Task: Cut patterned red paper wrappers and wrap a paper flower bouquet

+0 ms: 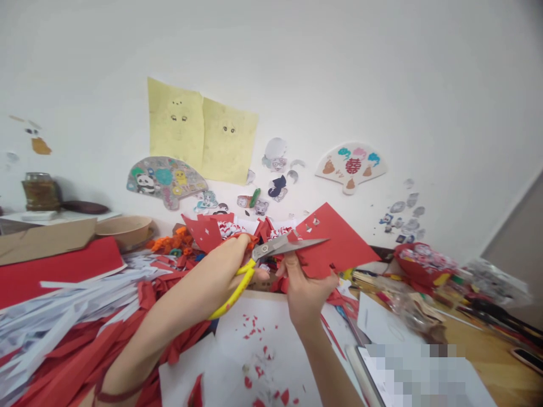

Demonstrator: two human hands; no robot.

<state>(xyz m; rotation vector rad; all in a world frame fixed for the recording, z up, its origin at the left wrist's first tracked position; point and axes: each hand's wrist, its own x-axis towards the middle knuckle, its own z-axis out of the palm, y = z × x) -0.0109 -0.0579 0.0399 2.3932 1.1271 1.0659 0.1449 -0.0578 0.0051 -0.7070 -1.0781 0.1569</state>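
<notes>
My left hand (240, 254) is closed on a pair of scissors (292, 245) with yellow handles; its fingers are partly hidden behind them. The metal blades point right, across the lower left part of a red sheet of paper (343, 240). Whether the blades are cutting into the paper, I cannot tell. My right hand (309, 291) grips the lower edge of that sheet, thumb close under the blades. Beneath both hands lies white paper (231, 345) scattered with small red scraps (258, 371).
Red and white paper strips (76, 322) heap on the left, beside a beige bowl (125, 230). Orange pieces (176, 241) sit behind. At right are a red container (424, 268), plastic wrapping (407, 308) and a phone (528, 360). Decorated fans (351, 167) and yellow sheets (229, 152) hang on the wall.
</notes>
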